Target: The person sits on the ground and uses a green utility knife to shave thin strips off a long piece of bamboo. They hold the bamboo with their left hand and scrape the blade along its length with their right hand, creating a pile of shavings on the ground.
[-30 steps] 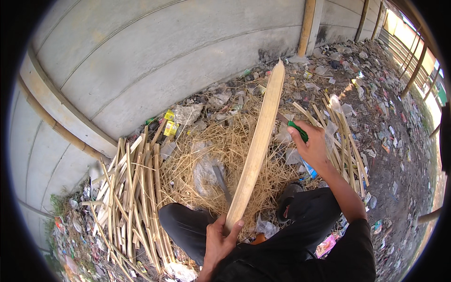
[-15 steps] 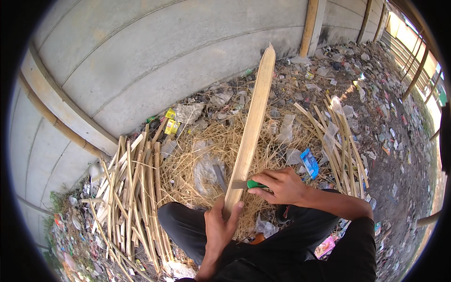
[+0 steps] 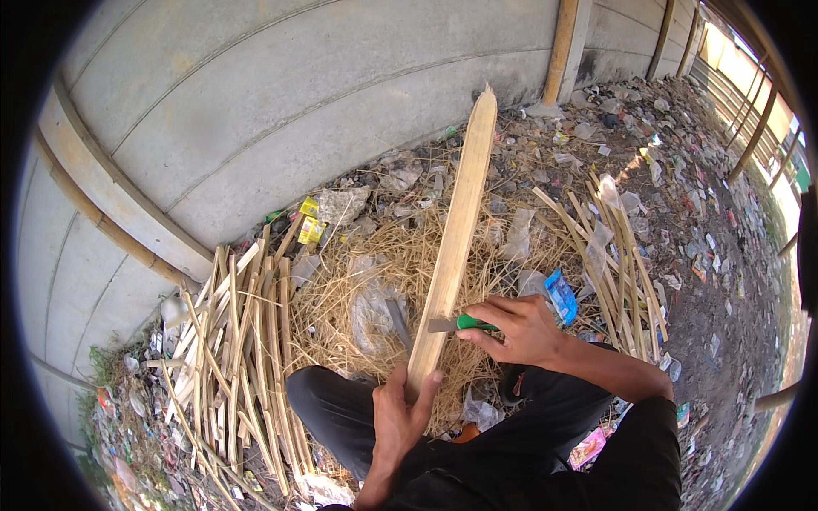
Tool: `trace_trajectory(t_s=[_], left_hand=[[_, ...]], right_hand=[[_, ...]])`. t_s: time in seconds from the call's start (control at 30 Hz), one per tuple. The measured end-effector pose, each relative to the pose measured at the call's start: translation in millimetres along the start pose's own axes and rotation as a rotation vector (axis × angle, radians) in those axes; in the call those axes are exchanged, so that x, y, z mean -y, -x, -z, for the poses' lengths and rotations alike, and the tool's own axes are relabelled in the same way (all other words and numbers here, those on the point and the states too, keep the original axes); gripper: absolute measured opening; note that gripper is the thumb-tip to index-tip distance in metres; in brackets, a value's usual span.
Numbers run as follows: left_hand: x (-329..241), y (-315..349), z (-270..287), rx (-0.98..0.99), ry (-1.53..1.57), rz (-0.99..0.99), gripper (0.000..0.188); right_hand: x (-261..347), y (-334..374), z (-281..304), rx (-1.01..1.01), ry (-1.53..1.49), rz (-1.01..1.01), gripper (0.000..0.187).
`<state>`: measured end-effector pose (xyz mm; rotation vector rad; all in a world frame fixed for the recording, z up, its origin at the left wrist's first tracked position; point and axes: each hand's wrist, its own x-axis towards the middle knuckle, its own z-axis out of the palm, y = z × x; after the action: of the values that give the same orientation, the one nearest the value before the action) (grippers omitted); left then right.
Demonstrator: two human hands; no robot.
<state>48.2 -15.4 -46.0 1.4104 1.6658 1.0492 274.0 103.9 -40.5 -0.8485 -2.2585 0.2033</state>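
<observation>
A long, pale strip of split bamboo (image 3: 460, 230) points away from me, its far tip ragged. My left hand (image 3: 400, 413) grips its near end, thumb on the right edge. In my right hand (image 3: 520, 330) is a knife (image 3: 469, 322) with a green handle, held in a closed grip. Its short, wide blade lies across the strip, a little beyond my left hand. Just left of the strip, a dark flat blade-like piece (image 3: 399, 322) rests on a clear plastic bag (image 3: 368, 311) among the shavings.
Many split sticks (image 3: 234, 358) are heaped at my left. A smaller bundle of sticks (image 3: 626, 272) lies to the right. Straw-like shavings (image 3: 332, 298) cover the ground before me, with a blue wrapper (image 3: 561, 296) beside them. A concrete wall (image 3: 341, 102) stands beyond; litter is scattered rightward.
The knife has shifted slightly to the right and away from my left hand along the strip. The strip's far end has tilted a little left. My left hand keeps its hold.
</observation>
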Motion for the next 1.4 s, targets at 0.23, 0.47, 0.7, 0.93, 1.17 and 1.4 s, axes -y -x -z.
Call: trace_trajectory(t_s=[0.23, 0.47, 0.7, 0.93, 1.17, 1.4], left_hand=[[22, 20, 5, 0.086, 0.004, 0.048, 0.038], [35, 45, 21, 0.212, -0.042, 0.105, 0.038], [24, 9, 16, 0.309, 0.463, 0.334, 0.041], [33, -2, 3, 0.266, 0.273, 0.135, 0.037], [24, -1, 5, 0.223, 0.018, 0.002, 0.037], [24, 2, 2, 0.206, -0.071, 0.002, 0.037]], right_hand=[[-47, -19, 25, -0.271, 0.035, -0.176, 0.028], [-83, -9, 57, -0.258, 0.033, -0.434, 0.028], [-20, 6, 5, -0.04, -0.086, -0.058, 0.03], [0, 8, -3, 0.012, -0.071, 0.049, 0.029], [8, 6, -6, 0.048, -0.052, 0.02, 0.029], [-1, 4, -5, 0.024, -0.066, -0.031, 0.029]])
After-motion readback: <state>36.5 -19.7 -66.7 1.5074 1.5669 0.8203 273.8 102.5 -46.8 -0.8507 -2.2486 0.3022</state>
